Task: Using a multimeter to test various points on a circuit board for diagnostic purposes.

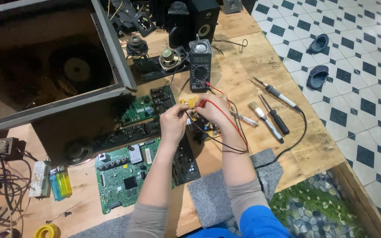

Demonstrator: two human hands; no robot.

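From the head camera, both hands meet over a small yellowish circuit board (193, 110) near the middle of the wooden worktop (252, 79), just below the black multimeter (200, 66). The board is tan-yellow, studded with dark parts, and mostly hidden under the fingers; only its upper edge and a lower corner show. The left hand (173, 122) has its grip closed around the board's left side, with a black lead (212, 140) passing beneath it. The right hand (214, 109) pinches a red probe (204, 102) against the board, its red lead (237, 125) looping over the wrist. To the left lie green circuit boards (122, 176); to the right, well apart, a soldering iron (275, 92), a screwdriver (275, 115) and a small brush (265, 117).
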